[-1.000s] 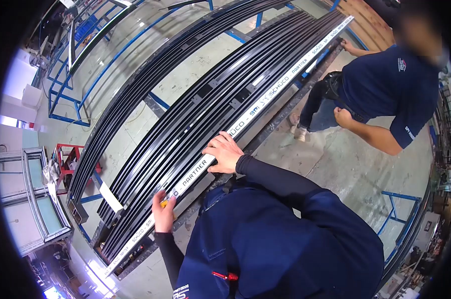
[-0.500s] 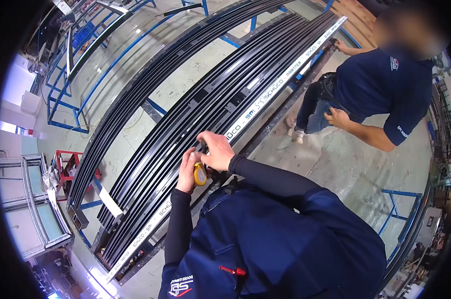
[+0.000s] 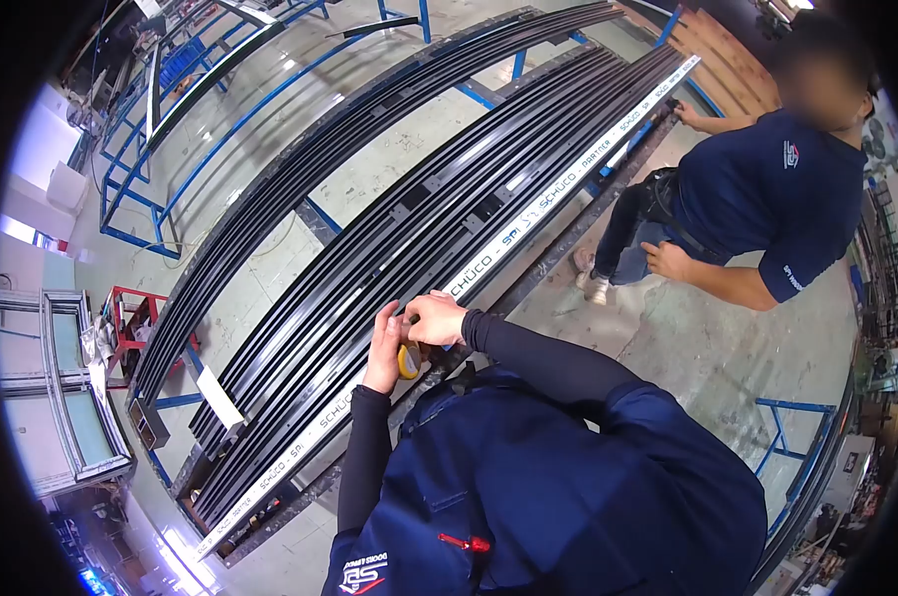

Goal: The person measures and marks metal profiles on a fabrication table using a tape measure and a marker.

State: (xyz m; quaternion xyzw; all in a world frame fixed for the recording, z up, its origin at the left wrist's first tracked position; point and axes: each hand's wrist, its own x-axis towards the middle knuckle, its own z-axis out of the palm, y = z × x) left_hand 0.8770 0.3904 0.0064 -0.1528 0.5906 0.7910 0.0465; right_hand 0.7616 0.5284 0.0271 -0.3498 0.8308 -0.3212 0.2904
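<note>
A yellow tape measure (image 3: 409,362) sits against the palm side of my left hand (image 3: 381,356), which is closed on it and partly covers it. My right hand (image 3: 437,320) meets the left fingertips just above the tape measure. Its fingers are curled and pinched together; what lies between them is hidden. Both hands are over the near edge of a stack of long black profiles (image 3: 369,283). Beside them, the nearest profile carries white printed film (image 3: 558,194) with lettering along its length.
Another person (image 3: 757,189) stands at right, one hand at the stack's far end. More black profiles (image 3: 270,179) lie on the rack behind. Blue metal frames (image 3: 131,236) stand at left, near a red cart (image 3: 136,333). A white piece (image 3: 220,399) lies across the profiles.
My right hand has come down slightly, its fingers curling in closer to my left hand. The tape measure is now more covered. The view has shifted slightly.
</note>
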